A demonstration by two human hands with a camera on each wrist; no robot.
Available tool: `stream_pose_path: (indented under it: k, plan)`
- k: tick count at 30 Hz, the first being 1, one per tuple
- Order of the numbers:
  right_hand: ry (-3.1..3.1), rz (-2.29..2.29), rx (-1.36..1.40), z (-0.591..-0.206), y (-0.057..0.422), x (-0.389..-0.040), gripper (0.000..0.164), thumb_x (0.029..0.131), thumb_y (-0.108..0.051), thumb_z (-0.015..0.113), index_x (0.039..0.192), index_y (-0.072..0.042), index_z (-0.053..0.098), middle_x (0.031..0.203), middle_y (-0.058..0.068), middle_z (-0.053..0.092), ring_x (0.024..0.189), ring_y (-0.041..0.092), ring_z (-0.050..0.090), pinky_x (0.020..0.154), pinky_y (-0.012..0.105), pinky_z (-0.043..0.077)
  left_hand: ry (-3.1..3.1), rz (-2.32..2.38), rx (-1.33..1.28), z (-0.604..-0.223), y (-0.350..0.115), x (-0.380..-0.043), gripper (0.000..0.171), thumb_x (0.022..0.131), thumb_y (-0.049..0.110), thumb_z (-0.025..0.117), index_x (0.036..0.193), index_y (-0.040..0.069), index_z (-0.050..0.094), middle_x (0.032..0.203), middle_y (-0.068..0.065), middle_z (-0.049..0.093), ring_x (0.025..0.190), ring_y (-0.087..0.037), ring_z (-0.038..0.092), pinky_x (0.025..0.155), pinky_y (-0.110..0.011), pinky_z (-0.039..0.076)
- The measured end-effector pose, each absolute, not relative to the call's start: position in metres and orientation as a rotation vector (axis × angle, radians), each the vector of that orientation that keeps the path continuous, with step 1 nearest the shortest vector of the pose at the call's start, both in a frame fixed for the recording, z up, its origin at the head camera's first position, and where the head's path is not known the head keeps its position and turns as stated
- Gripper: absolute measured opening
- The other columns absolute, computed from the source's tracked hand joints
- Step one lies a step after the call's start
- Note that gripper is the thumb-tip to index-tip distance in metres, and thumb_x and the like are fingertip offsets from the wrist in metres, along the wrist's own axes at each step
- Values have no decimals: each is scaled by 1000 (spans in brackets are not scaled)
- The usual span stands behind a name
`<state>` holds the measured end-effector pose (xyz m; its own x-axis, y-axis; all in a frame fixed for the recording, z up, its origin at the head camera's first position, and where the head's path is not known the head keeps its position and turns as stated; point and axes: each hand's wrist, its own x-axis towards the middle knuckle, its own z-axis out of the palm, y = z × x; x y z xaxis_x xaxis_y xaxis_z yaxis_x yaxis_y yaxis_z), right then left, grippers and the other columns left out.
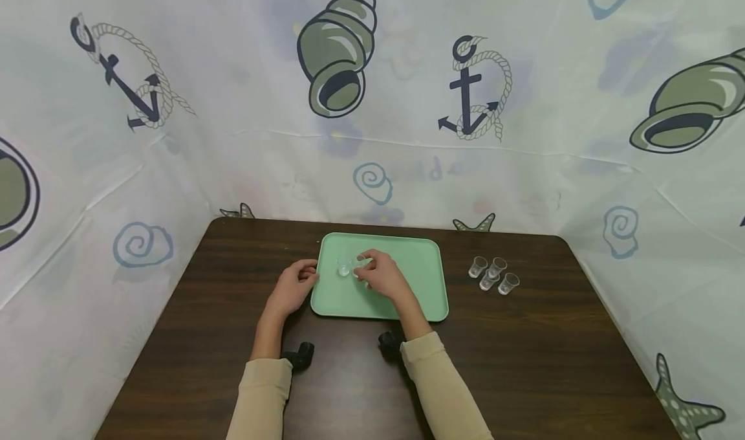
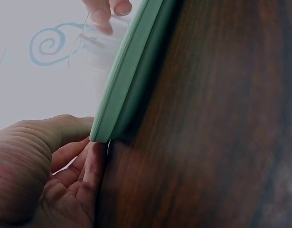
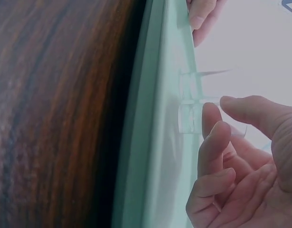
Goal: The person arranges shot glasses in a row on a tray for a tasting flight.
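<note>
A light green tray (image 1: 416,278) lies on the dark wooden table. My left hand (image 1: 295,286) is at its left edge; in the left wrist view the thumb rests on the tray rim (image 2: 118,95) with the fingers below it, gripping the edge. On the tray's left part stands a small clear shot glass (image 1: 344,268). Just right of it, my right hand (image 1: 383,275) pinches another clear shot glass (image 3: 187,118) between thumb and fingers, low over or on the tray. The fingers partly hide this glass, and whether its base touches the tray is hard to tell.
Several clear shot glasses (image 1: 493,274) stand in a cluster on the table right of the tray. Black wrist-worn devices (image 1: 299,356) sit below both wrists. A pale curtain (image 1: 407,181) with shells and anchors surrounds the table's back and sides.
</note>
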<state>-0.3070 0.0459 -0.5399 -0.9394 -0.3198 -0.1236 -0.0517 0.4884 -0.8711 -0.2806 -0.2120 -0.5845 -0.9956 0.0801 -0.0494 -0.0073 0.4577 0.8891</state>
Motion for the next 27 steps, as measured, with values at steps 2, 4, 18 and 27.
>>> stream_pose_path:
  k: [2,4,18,27]
  plan:
    - [2465,-1428,-312,-540,47,-306,44,106,-23,70,147,-8,62,103,13,80,77,30,73,63,31,50,2612,1588,70,-584,-212,-281,47,113,18,58,155,-1,52,140,-24,62,130,-39,61,110,-55,52]
    - [2464,-1419,-305,-540,50,-306,48,106,-23,71,149,-8,60,103,12,79,76,28,72,63,31,50,2618,1582,76,-585,-212,-281,47,113,18,58,155,-1,52,139,-24,62,130,-39,61,110,-55,52]
    - [2511,-1404,-273,-525,94,-305,57,106,-29,70,157,-8,53,107,17,77,83,37,72,64,32,50,2625,1574,68,-586,-209,-280,46,113,18,57,155,0,52,139,-24,62,130,-39,61,110,-55,52]
    - [2694,-1304,-167,-515,145,-297,54,108,-37,67,153,-8,57,104,20,77,89,37,71,65,35,49,2601,1595,46,-581,-209,-278,49,112,21,59,155,-1,51,141,-26,61,132,-40,60,111,-56,51]
